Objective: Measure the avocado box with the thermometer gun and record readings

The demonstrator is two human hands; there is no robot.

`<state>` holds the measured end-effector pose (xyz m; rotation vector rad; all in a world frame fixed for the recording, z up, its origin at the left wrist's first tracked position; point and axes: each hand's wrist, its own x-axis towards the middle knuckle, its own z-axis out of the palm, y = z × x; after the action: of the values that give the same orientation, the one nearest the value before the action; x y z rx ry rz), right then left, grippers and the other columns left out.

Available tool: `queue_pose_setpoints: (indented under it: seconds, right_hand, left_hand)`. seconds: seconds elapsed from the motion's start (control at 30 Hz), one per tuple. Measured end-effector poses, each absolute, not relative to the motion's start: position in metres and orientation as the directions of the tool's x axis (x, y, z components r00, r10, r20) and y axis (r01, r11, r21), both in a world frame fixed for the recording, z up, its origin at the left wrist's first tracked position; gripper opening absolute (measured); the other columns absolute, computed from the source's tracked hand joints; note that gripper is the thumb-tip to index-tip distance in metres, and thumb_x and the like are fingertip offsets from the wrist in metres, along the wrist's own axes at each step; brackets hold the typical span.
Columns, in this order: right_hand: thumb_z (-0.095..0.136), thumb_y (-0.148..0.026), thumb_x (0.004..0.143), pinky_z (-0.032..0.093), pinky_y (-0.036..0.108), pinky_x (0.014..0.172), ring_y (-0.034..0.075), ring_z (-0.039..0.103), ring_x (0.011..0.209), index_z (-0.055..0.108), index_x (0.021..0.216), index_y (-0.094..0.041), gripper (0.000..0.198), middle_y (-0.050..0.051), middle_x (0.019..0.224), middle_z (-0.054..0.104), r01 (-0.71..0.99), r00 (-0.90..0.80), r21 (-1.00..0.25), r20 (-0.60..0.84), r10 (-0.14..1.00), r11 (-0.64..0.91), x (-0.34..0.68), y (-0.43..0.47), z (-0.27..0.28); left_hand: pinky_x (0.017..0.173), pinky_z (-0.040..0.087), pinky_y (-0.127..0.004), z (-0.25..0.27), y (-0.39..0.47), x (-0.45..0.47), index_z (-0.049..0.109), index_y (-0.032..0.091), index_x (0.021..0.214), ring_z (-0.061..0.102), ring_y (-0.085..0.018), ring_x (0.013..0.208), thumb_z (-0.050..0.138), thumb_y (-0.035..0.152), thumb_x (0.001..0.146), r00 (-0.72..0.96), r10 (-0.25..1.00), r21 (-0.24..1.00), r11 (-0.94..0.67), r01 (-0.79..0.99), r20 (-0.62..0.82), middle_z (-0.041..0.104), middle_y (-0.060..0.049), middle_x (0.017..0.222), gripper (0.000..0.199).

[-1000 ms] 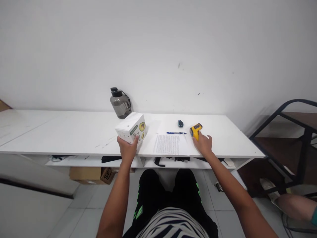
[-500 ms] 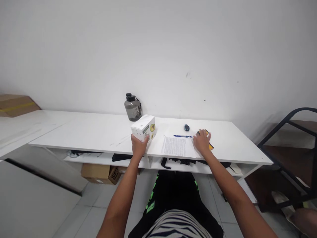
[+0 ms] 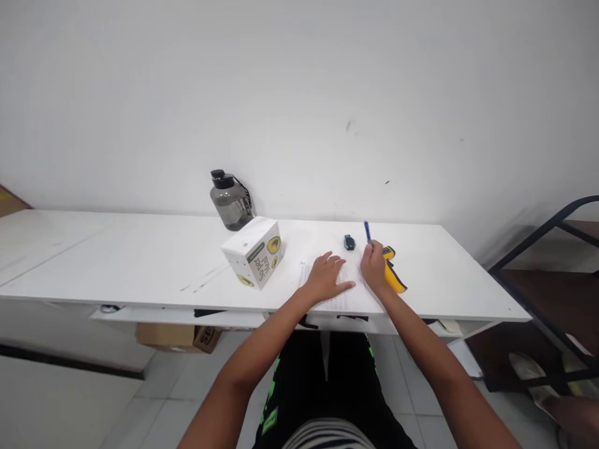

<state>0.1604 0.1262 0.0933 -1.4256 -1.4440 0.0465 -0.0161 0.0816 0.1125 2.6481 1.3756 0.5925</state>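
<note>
My left hand (image 3: 325, 277) lies flat with fingers spread on a printed sheet of paper (image 3: 337, 302), covering much of it. A blue pen (image 3: 367, 232) stands up out of my right hand (image 3: 373, 267), which is closed around it at the paper's right side. Just right of that hand lies a yellow and black handheld device (image 3: 394, 277), partly hidden by the hand; its kind I cannot make out. A small dark watch (image 3: 349, 242) rests behind the paper. To the left sits a white box with avocado pictures (image 3: 255, 252), apart from both hands.
A grey jug-like water bottle (image 3: 230, 202) stands by the wall behind the box. Under the white desk (image 3: 140, 262) a shelf holds dark items, and a cardboard box (image 3: 166, 337) is below. A dark-framed rack (image 3: 543, 274) stands at the right.
My left hand has let go of the white box and moved right onto the paper. My right hand has left the yellow device and picked up the pen.
</note>
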Motion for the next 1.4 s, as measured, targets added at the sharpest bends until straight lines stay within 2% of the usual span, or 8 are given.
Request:
queue_pose_setpoints:
  seconds: [0.07,0.13,0.27,0.37,0.47,0.57,1.0,1.4]
  right_hand:
    - [0.045,-0.046,0.089,0.04,0.031,0.061,0.018,0.05,0.062,0.049,0.082,-0.02,0.028,0.003,0.069,0.056,0.614,0.308,-0.715,0.607,0.732,0.334,0.167,0.116,0.09]
    - [0.05,-0.046,0.087,0.038,0.031,0.059,0.016,0.045,0.057,0.042,0.065,-0.022,0.033,0.0,0.06,0.047,0.582,0.2,-0.682,0.648,0.735,0.443,0.169,0.11,0.087]
    - [0.031,-0.041,0.094,0.042,0.033,0.069,0.018,0.052,0.073,0.047,0.065,-0.021,0.038,0.005,0.074,0.054,0.447,0.037,-0.665,0.682,0.731,0.598,0.17,0.11,0.087]
    - [0.024,-0.045,0.095,0.042,0.032,0.067,0.018,0.053,0.072,0.051,0.072,-0.021,0.042,0.004,0.074,0.055,0.382,-0.062,-0.763,0.541,0.838,0.521,0.17,0.113,0.09]
    - [0.032,-0.049,0.092,0.039,0.029,0.06,0.016,0.05,0.06,0.05,0.068,-0.021,0.041,0.0,0.061,0.052,0.404,-0.192,-0.843,0.302,0.934,0.355,0.17,0.113,0.094]
    - [0.044,-0.047,0.088,0.039,0.027,0.059,0.015,0.049,0.058,0.048,0.061,-0.02,0.038,-0.002,0.056,0.05,0.428,-0.199,-0.867,0.186,0.962,0.256,0.168,0.113,0.097]
    - [0.051,-0.038,0.081,0.04,0.026,0.06,0.014,0.051,0.061,0.051,0.058,-0.019,0.031,-0.001,0.059,0.055,0.409,-0.217,-0.89,0.122,0.968,0.204,0.164,0.116,0.095]
    - [0.049,-0.035,0.08,0.037,0.025,0.059,0.013,0.049,0.06,0.049,0.058,-0.019,0.027,-0.002,0.058,0.051,0.404,-0.254,-0.888,0.124,0.959,0.222,0.164,0.117,0.092]
  left_hand:
    - [0.112,0.013,-0.057,0.111,0.105,-0.011,0.034,0.029,0.142,0.012,-0.036,0.142,0.044,0.079,0.071,0.631,0.763,0.246,-0.644,0.725,0.138,0.028,-0.009,0.152,0.088]
    - [0.112,0.005,-0.06,0.104,0.12,-0.012,0.028,0.033,0.145,0.003,-0.036,0.143,0.041,0.085,0.067,0.69,0.723,0.239,-0.674,0.699,0.021,0.015,-0.006,0.156,0.095]
    - [0.112,0.0,-0.058,0.089,0.13,-0.014,0.017,0.034,0.147,-0.002,-0.032,0.143,0.036,0.086,0.067,0.689,0.724,0.264,-0.657,0.706,-0.04,0.009,-0.005,0.157,0.097]
    - [0.112,0.0,-0.058,0.085,0.132,-0.013,0.018,0.036,0.147,-0.004,-0.031,0.143,0.038,0.086,0.066,0.696,0.718,0.282,-0.662,0.694,-0.027,0.008,-0.004,0.157,0.097]
    - [0.113,0.0,-0.058,0.083,0.134,-0.013,0.018,0.035,0.147,-0.004,-0.031,0.143,0.039,0.085,0.067,0.7,0.714,0.296,-0.667,0.684,-0.009,0.008,-0.004,0.157,0.097]
    - [0.113,-0.001,-0.057,0.081,0.135,-0.013,0.02,0.031,0.148,-0.004,-0.031,0.143,0.04,0.084,0.068,0.701,0.713,0.295,-0.671,0.68,0.007,0.01,-0.005,0.157,0.098]
    - [0.112,0.002,-0.058,0.078,0.135,-0.014,0.032,0.028,0.143,0.008,-0.033,0.143,0.044,0.081,0.069,0.707,0.704,0.308,-0.689,0.656,0.067,0.016,-0.009,0.156,0.092]
    - [0.113,0.0,-0.056,0.08,0.135,-0.013,0.036,0.027,0.14,0.008,-0.031,0.143,0.041,0.082,0.07,0.706,0.707,0.294,-0.683,0.668,0.039,0.014,-0.009,0.156,0.09]
